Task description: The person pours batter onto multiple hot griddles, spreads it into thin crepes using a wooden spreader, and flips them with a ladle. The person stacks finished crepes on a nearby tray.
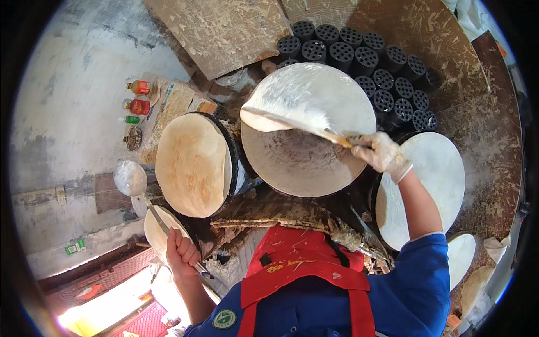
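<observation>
My right hand (381, 153), in a pale work glove, grips the wooden handle of a long thin spatula (337, 137). Its narrow blade lies along the near edge of a thin pale flatbread (294, 94), which covers the far part of the middle round griddle (294, 164). Bare grey surface shows on the griddle's near part. Bare-skinned, my left hand (183, 250) holds a long-handled metal ladle (130, 178) bowl up, at the left. Closest to that hand is a pale flatbread (158, 229) on a partly hidden griddle. I cannot tell what the ladle contains.
A browned flatbread (189, 164) lies on the left griddle. Pale rounds cover the right griddle (421, 189) and a lower-right one (461, 259). Several black honeycomb coal briquettes (366, 59) stand behind. Bottles (138, 107) line the left wall; a stained board (227, 33) leans at the back.
</observation>
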